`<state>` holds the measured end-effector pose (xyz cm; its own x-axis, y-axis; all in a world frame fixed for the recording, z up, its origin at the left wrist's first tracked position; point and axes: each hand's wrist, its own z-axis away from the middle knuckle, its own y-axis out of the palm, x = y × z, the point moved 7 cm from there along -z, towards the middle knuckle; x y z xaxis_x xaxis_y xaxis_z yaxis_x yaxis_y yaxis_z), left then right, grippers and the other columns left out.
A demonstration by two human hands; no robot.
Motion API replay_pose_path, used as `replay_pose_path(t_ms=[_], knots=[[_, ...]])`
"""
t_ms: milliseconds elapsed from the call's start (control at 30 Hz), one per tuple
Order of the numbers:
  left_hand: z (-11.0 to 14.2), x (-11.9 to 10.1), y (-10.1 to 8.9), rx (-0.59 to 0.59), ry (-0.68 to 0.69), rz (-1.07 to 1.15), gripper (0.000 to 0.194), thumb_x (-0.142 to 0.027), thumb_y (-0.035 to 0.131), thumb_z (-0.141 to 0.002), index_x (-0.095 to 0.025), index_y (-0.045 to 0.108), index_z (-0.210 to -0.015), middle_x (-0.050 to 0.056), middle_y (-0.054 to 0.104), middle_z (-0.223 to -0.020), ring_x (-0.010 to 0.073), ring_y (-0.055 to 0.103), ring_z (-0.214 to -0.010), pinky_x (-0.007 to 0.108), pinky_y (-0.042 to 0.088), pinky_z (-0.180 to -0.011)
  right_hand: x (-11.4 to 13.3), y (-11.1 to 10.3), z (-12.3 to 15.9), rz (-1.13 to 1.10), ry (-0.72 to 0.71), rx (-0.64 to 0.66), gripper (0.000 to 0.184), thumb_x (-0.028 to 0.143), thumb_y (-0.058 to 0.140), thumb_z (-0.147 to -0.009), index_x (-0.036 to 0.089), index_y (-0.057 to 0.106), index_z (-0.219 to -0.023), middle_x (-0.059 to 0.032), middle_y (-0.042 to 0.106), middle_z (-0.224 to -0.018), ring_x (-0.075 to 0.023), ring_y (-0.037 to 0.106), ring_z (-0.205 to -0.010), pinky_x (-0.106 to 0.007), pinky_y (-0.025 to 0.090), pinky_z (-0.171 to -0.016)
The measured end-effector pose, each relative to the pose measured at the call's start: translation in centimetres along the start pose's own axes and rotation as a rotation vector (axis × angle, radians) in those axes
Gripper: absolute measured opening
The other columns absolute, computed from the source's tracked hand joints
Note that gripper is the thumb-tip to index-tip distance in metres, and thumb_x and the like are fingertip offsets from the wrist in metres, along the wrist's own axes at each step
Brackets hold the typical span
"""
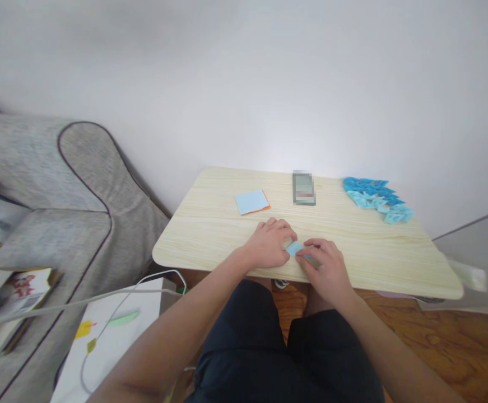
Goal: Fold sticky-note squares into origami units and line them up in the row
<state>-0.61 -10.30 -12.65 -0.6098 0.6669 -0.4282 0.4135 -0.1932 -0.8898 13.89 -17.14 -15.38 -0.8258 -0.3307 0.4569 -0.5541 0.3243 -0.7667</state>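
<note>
A small piece of light blue paper (294, 248) lies near the front edge of the table, between my two hands. My left hand (270, 244) has its thumb and fingers closed on the paper's left side. On the other side, my right hand (324, 263) pinches the right end, with part of the paper hidden behind the fingers. Farther back, a stack of square paper (252, 202) shows light blue on top and orange beneath. Several folded blue paper pieces (372, 190) and paler folded ones (397, 214) are grouped at the right.
A phone-like dark device (303, 188), its screen blurred, lies at the back of the pale wooden table (201, 224). White cables (138, 291) cross a white cabinet (113, 341) at the lower left. A grey sofa (88, 224) stands left, with books (21, 296) on it.
</note>
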Motion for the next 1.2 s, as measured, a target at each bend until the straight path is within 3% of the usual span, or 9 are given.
replay_pose_path(t_ms=[167, 267, 333, 500, 600, 700, 867, 1033, 1200], knots=[[-0.3, -0.1, 0.0, 0.008, -0.022, 0.092, 0.044, -0.010, 0.060, -0.066, -0.026, 0.060, -0.107, 0.003, 0.068, -0.107, 0.0272, 0.058, -0.107, 0.042, 0.045, -0.094, -1.7, 0.4, -2.2, -0.058, 0.078, 0.070, 0.021, 0.032, 0.073, -0.083, 0.024, 0.069, -0.102, -0.0060, 0.070, -0.100, -0.0277, 0.060, -0.097, -0.045, 0.048, -0.087], [-0.5, 0.3, 0.1, 0.001, -0.036, 0.165, 0.042, -0.008, 0.057, -0.069, -0.026, 0.057, -0.106, 0.000, 0.070, -0.098, 0.0243, 0.061, -0.100, 0.040, 0.046, -0.093, -2.0, 0.6, -3.6, -0.067, 0.075, 0.146, 0.008, 0.032, 0.069, -0.086, 0.024, 0.069, -0.088, -0.0047, 0.069, -0.090, -0.0263, 0.059, -0.093, -0.042, 0.046, -0.084], [-1.1, 0.9, -0.1, -0.029, -0.051, 0.214, 0.042, -0.008, 0.058, -0.070, -0.026, 0.057, -0.109, 0.000, 0.070, -0.097, 0.0226, 0.062, -0.098, 0.039, 0.047, -0.092, -2.4, 0.5, -4.9, -0.117, 0.089, 0.184, 0.009, 0.031, 0.068, -0.087, 0.024, 0.067, -0.082, -0.0039, 0.068, -0.087, -0.0252, 0.059, -0.092, -0.040, 0.046, -0.082], [-4.8, 3.3, -2.2, -0.168, -0.063, 0.305, 0.045, -0.017, 0.062, -0.076, -0.026, 0.061, -0.120, 0.002, 0.071, -0.106, 0.0221, 0.063, -0.100, 0.037, 0.049, -0.092, -4.3, 0.9, -9.8, -0.378, 0.193, 0.314, 0.013, 0.036, 0.065, -0.090, 0.024, 0.069, -0.088, 0.0004, 0.070, -0.084, -0.0187, 0.061, -0.076, -0.033, 0.045, -0.069], [-7.7, 5.3, -2.8, -0.140, -0.098, 0.430, 0.022, -0.022, 0.059, -0.083, -0.023, 0.069, -0.103, 0.002, 0.072, -0.094, 0.0195, 0.065, -0.089, 0.033, 0.050, -0.083, -5.8, 1.5, -13.1, -0.502, 0.241, 0.300, 0.016, 0.037, 0.071, -0.085, 0.022, 0.068, -0.084, 0.0003, 0.070, -0.079, -0.0158, 0.058, -0.067, -0.030, 0.042, -0.063], [-9.5, 6.8, -3.0, -0.175, -0.118, 0.563, 0.018, -0.023, 0.058, -0.086, -0.020, 0.070, -0.098, 0.001, 0.071, -0.086, 0.0165, 0.064, -0.081, 0.029, 0.047, -0.077, -7.2, 2.6, -15.4, -0.690, 0.295, 0.238, 0.025, 0.034, 0.079, -0.078, 0.023, 0.065, -0.096, 0.0007, 0.071, -0.080, -0.0153, 0.059, -0.067, -0.029, 0.043, -0.063], [-9.6, 7.2, -2.0, -0.217, -0.127, 0.762, 0.052, -0.019, 0.063, -0.083, -0.024, 0.059, -0.134, -0.007, 0.053, -0.067, 0.0107, 0.049, -0.062, 0.024, 0.037, -0.061, -7.6, 3.5, -15.6, -0.943, 0.337, 0.156, 0.057, 0.031, 0.084, -0.076, 0.030, 0.056, -0.126, 0.0003, 0.075, -0.088, -0.0185, 0.067, -0.076, -0.032, 0.049, -0.070], [-9.6, 6.7, -1.4, -0.259, -0.152, 1.083, 0.023, -0.028, 0.067, -0.086, -0.018, 0.068, -0.107, -0.008, 0.044, -0.062, 0.0080, 0.037, -0.056, 0.023, 0.029, -0.056, -6.6, 2.8, -14.8, -1.101, 0.329, 0.097, 0.045, 0.032, 0.082, -0.080, 0.029, 0.060, -0.118, 0.0016, 0.075, -0.084, -0.0176, 0.068, -0.080, -0.033, 0.053, -0.078], [-10.0, 6.4, -0.4, -0.205, -0.185, 1.428, 0.035, -0.035, 0.078, -0.079, -0.018, 0.063, -0.105, -0.004, 0.060, -0.066, 0.0114, 0.056, -0.063, 0.024, 0.037, -0.063, -6.4, 2.5, -14.7, -1.108, 0.285, 0.072, 0.039, 0.030, 0.082, -0.082, 0.027, 0.064, -0.116, 0.0003, 0.074, -0.083, -0.0164, 0.068, -0.078, -0.032, 0.053, -0.077]])
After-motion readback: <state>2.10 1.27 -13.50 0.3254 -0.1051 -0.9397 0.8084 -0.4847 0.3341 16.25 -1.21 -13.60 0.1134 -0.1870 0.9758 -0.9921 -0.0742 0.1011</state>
